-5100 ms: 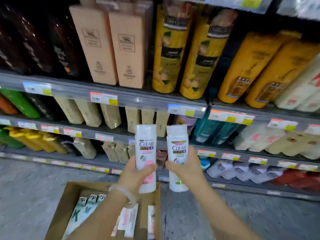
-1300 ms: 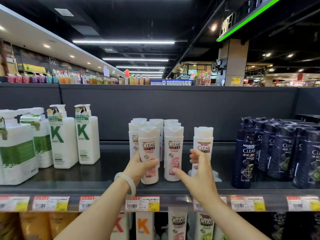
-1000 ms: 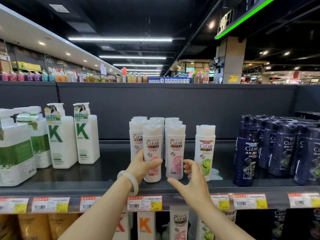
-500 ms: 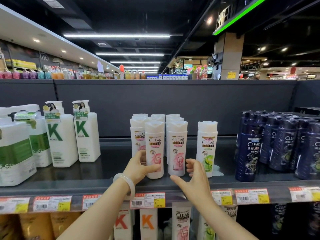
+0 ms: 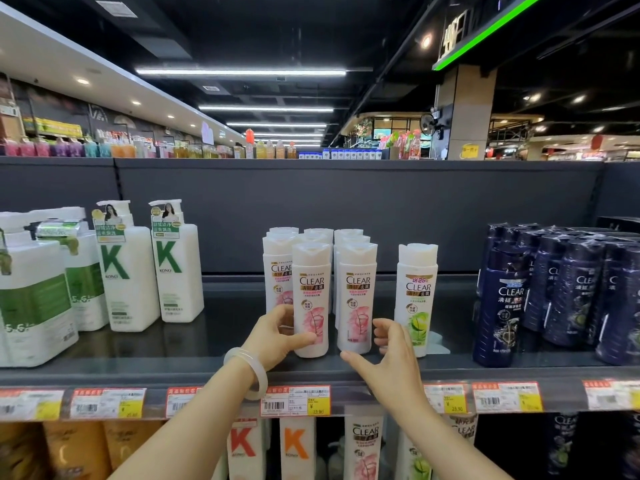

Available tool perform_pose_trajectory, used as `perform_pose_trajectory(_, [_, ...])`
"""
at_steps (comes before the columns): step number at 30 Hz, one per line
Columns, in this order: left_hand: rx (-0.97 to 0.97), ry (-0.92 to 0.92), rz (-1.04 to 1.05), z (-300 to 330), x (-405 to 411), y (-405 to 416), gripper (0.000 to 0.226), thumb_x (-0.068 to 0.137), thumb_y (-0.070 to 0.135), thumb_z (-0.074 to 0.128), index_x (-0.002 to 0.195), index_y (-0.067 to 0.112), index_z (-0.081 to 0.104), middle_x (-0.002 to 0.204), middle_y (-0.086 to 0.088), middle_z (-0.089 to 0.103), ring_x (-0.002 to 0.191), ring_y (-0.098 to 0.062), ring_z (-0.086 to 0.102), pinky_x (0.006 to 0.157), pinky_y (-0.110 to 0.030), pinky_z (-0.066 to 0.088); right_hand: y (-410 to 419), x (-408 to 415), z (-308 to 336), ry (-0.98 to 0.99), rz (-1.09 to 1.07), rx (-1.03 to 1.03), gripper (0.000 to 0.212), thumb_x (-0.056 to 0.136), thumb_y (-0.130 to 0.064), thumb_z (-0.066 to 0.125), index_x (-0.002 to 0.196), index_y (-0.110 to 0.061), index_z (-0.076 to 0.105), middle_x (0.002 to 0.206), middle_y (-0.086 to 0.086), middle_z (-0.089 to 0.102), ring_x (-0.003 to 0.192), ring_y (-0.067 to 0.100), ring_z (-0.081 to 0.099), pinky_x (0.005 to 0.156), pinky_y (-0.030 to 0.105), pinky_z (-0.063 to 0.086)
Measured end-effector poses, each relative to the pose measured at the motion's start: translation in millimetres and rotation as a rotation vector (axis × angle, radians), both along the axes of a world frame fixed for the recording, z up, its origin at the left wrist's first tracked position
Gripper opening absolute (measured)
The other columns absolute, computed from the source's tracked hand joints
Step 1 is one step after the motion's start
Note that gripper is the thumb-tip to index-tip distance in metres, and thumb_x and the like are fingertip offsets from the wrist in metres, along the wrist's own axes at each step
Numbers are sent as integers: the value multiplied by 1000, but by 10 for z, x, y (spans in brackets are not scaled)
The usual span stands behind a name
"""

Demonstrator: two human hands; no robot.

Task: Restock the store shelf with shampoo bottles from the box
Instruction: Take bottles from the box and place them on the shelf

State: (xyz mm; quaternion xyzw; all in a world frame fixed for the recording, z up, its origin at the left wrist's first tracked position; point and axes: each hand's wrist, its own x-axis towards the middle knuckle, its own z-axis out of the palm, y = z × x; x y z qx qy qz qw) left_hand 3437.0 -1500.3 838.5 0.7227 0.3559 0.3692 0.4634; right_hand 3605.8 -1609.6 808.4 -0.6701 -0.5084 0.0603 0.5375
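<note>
Two white CLEAR shampoo bottles with pink labels stand upright at the front of the top shelf (image 5: 214, 372), ahead of several more of the same kind. My left hand (image 5: 277, 336) grips the left front bottle (image 5: 311, 299) low down, thumb across its front and fingers behind it. The right front bottle (image 5: 357, 299) stands on its own. My right hand (image 5: 384, 355) hovers beside its base, fingers loosely curled at its right side and thumb stretched below it, holding nothing. The box is out of view.
A lone green-label CLEAR bottle (image 5: 416, 296) stands just right of my right hand. Dark blue CLEAR bottles (image 5: 502, 299) fill the right end, white K pump bottles (image 5: 176, 268) the left. Price tags (image 5: 294, 400) line the shelf edge; more bottles sit below.
Since five seconds ago both pink bottles went from over the box up onto the top shelf. In the last second my right hand has stayed off its bottle; my left still holds its own.
</note>
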Motion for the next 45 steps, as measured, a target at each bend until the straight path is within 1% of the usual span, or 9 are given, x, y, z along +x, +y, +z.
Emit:
perform_pose_trajectory(5, [2, -2, -1, -5, 5, -24, 33, 76, 17, 73, 100, 32, 56, 103, 9, 66, 95, -5, 61, 69, -17, 48, -16, 1, 19, 17, 14, -8, 71, 67, -35, 81, 125, -24, 42, 119, -9, 43, 110, 8, 45, 95, 27, 44])
perform_pose_trajectory(18, [27, 36, 33, 23, 11, -72, 35, 76, 16, 73, 104, 29, 57, 107, 7, 66, 102, -11, 60, 92, -35, 50, -26, 29, 17, 17, 67, -25, 72, 67, -39, 80, 126, -26, 41, 121, -10, 42, 114, 8, 44, 100, 30, 43])
perform_pose_trajectory(22, [60, 41, 71, 30, 12, -144, 43, 74, 16, 75, 110, 29, 56, 108, 8, 65, 103, -11, 61, 94, -37, 50, -52, 46, 17, 20, 92, -26, 71, 67, -38, 80, 126, -25, 42, 122, -8, 43, 113, 9, 45, 99, 30, 44])
perform_pose_trajectory(28, [214, 84, 277, -100, -229, -401, 57, 70, 33, 78, 120, 29, 51, 112, 12, 57, 103, -3, 55, 87, -20, 45, -195, -93, 50, 6, 175, 149, 52, 73, -29, 78, 114, -30, 46, 111, -12, 46, 102, -2, 47, 82, 8, 36])
perform_pose_trajectory(33, [305, 19, 543, -382, -800, -817, 48, 72, 32, 77, 113, 29, 53, 108, 18, 55, 98, 7, 54, 81, -4, 42, -176, -640, 42, -160, 467, 238, 38, 73, -21, 77, 104, -23, 54, 102, -7, 48, 97, -2, 46, 86, 4, 36])
perform_pose_trajectory(36, [215, 65, 644, -759, -1333, -1146, 43, 71, 36, 76, 108, 34, 54, 108, 13, 57, 97, 3, 56, 83, -8, 44, -114, -1119, -109, -210, 622, 192, 32, 73, -20, 77, 98, -22, 57, 97, -5, 50, 93, -5, 47, 82, 4, 35])
perform_pose_trajectory(38, [22, 248, 629, -1078, -1782, -1340, 52, 72, 42, 74, 117, 28, 53, 115, 10, 53, 106, -5, 54, 90, -19, 46, -40, -1480, -293, -251, 713, 61, 28, 73, -17, 78, 95, -16, 60, 96, 0, 52, 93, 10, 52, 79, 14, 39])
perform_pose_trajectory(41, [-354, 355, 631, -1522, -2556, -1690, 65, 72, 37, 76, 127, 16, 48, 126, -1, 52, 115, -17, 53, 90, -25, 46, 63, -2112, -653, -418, 869, -250, 35, 81, -29, 71, 108, -12, 57, 105, 3, 51, 103, 20, 52, 85, 28, 41])
perform_pose_trajectory(45, [-554, 449, 777, -1962, -3610, -2280, 55, 73, 35, 76, 120, 19, 51, 116, -2, 56, 107, -19, 56, 91, -29, 46, 55, -3093, -1196, -591, 1044, -528, 45, 84, -37, 66, 118, -13, 51, 113, 3, 50, 108, 20, 51, 82, 24, 38])
